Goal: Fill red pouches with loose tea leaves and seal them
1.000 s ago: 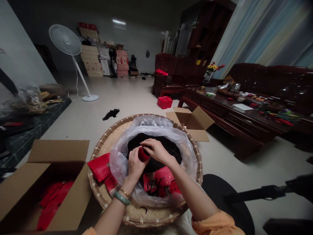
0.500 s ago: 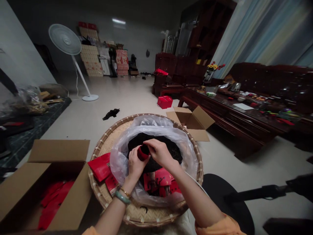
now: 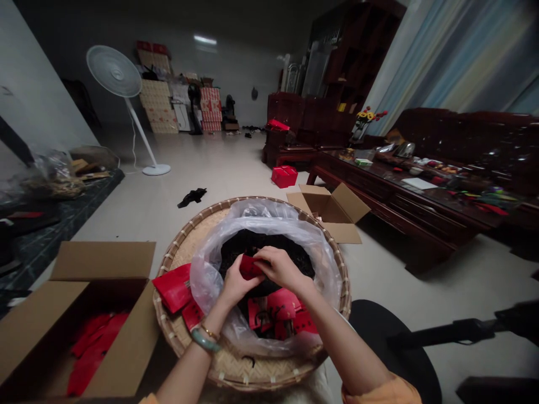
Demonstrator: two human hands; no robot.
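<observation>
Between my hands is a small red packet (image 3: 249, 267), over a clear plastic bag (image 3: 206, 280) of dark, loose material (image 3: 301, 266). My left hand (image 3: 236, 283) is closed around the packet's left and lower side. Fingers of my right hand (image 3: 280, 269) pinch its upper right edge. The packet's top looks pressed together, and its inside is hidden. More red packets (image 3: 282, 303) lie in the near part of the bag. The bag sits on a round woven bamboo tray (image 3: 229, 367), where other red packets (image 3: 174, 286) rest at the left.
An open cardboard box (image 3: 130, 342) with red packets stands at my left. Beyond the tray is another open box (image 3: 332, 207), near a red box (image 3: 284, 176). A dark wooden table (image 3: 387, 193) runs along the right, and a black round base (image 3: 396, 348) stands below it.
The packet's dark open mouth faced me before; now its top is drawn together and tipped. My right fingers moved from the opening to its edge, and both hands sank slightly.
</observation>
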